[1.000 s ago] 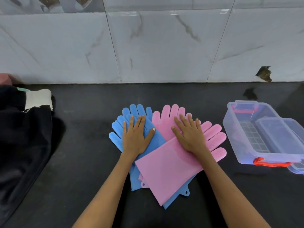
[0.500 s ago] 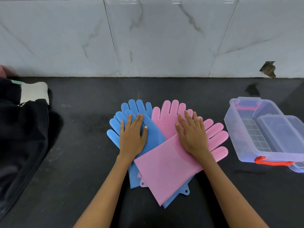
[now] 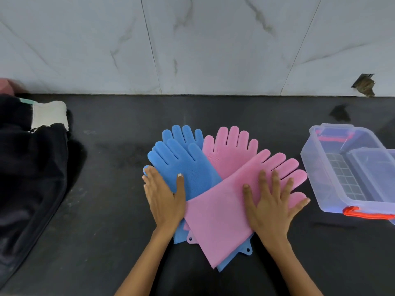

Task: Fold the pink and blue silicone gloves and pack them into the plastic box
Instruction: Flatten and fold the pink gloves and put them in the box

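Two blue silicone gloves (image 3: 181, 165) and two pink silicone gloves (image 3: 226, 210) lie fanned and overlapping on the dark counter, fingers pointing away from me. My left hand (image 3: 164, 199) rests flat on the left edge of the top blue glove, fingers spread. My right hand (image 3: 271, 204) lies flat on the top pink glove near its palm. Neither hand grips anything. At the right stands the clear plastic box (image 3: 316, 165), open, with orange latches.
A dark garment with a white patch (image 3: 32, 167) covers the counter's left side. A white marble-tiled wall (image 3: 192, 50) stands behind the counter. The box's lid part (image 3: 372, 167) sits at the far right edge.
Both hands have slid back toward me and outward on the gloves, the left hand to the blue glove's left edge, the right hand lower on the pink glove. The gloves stay put.
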